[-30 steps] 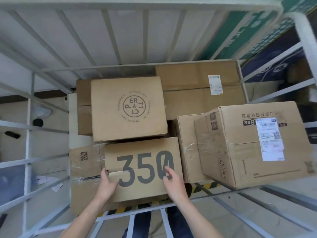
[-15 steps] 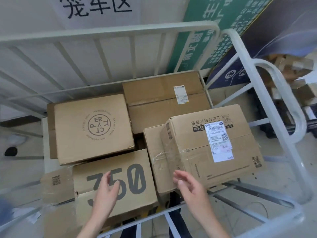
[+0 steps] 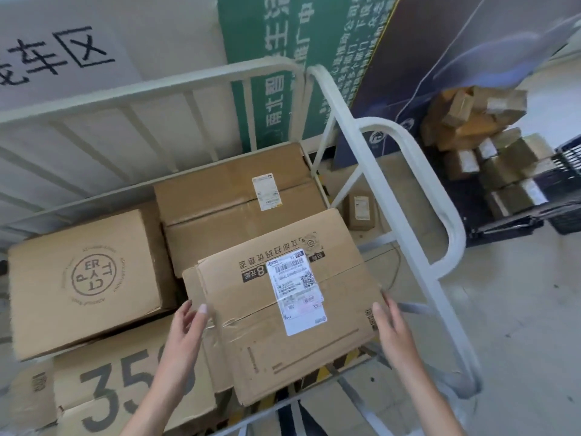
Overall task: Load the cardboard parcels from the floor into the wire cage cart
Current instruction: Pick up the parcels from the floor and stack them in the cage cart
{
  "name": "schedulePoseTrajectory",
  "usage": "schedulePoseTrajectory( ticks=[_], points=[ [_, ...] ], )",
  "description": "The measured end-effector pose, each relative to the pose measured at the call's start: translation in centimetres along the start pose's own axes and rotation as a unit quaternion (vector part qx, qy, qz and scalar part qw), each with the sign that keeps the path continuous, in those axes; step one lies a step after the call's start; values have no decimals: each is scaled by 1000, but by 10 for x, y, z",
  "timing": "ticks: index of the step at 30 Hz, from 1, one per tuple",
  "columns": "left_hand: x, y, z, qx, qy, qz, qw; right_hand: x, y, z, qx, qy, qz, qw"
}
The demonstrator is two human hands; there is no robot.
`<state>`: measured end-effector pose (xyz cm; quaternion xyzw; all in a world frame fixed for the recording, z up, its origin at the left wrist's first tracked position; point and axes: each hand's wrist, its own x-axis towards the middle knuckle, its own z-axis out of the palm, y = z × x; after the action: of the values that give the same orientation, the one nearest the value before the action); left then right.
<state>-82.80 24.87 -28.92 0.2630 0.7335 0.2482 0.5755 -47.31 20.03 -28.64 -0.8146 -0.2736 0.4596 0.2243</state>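
A cardboard parcel with a white shipping label (image 3: 251, 309) lies tilted at the near right inside the white wire cage cart (image 3: 386, 184). My left hand (image 3: 188, 322) touches its left edge with straight fingers. At the parcel's right edge my right hand (image 3: 390, 325) does the same, fingers straight. Beside it lie the "350" box (image 3: 94, 388), a box with a round stamp (image 3: 85, 275), and a large box with a small label (image 3: 229, 196) at the back.
A small parcel (image 3: 361, 209) lies on the floor just outside the cart's right side. Several more parcels (image 3: 490, 146) are piled on a dark pallet at the right, next to a black crate (image 3: 569, 184). Signboards lean on the wall behind the cart.
Both hands left the "350" box and moved right to the edges of the labelled parcel. The view swung up and right, bringing the floor parcels into sight.
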Motion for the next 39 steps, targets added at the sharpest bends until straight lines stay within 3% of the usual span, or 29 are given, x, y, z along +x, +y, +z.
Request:
schedulePoseTrajectory(
  ticks=[4, 12, 14, 20, 23, 32, 39],
  points=[
    [2, -6, 17, -26, -64, -71, 995, 12, 3, 5, 46, -75, 6, 996],
    [-10, -6, 15, -75, -78, -104, 989, 8, -17, 13, 65, -93, -9, 994],
    [2, 20, 4, -63, -70, -73, 993, 12, -37, 22, 68, -99, -35, 992],
    [78, 141, -40, -79, -26, 147, 986, 80, -144, 87, 115, -110, -153, 975],
    [123, 164, -56, -17, 24, 153, 988, 122, -183, 133, 135, -117, -172, 969],
    [196, 81, -56, 92, 107, 57, 988, 170, -154, 198, -27, -185, -189, 964],
    [190, 66, -68, 59, 131, 137, 980, 154, -143, 205, -81, -204, -210, 953]
  ],
)
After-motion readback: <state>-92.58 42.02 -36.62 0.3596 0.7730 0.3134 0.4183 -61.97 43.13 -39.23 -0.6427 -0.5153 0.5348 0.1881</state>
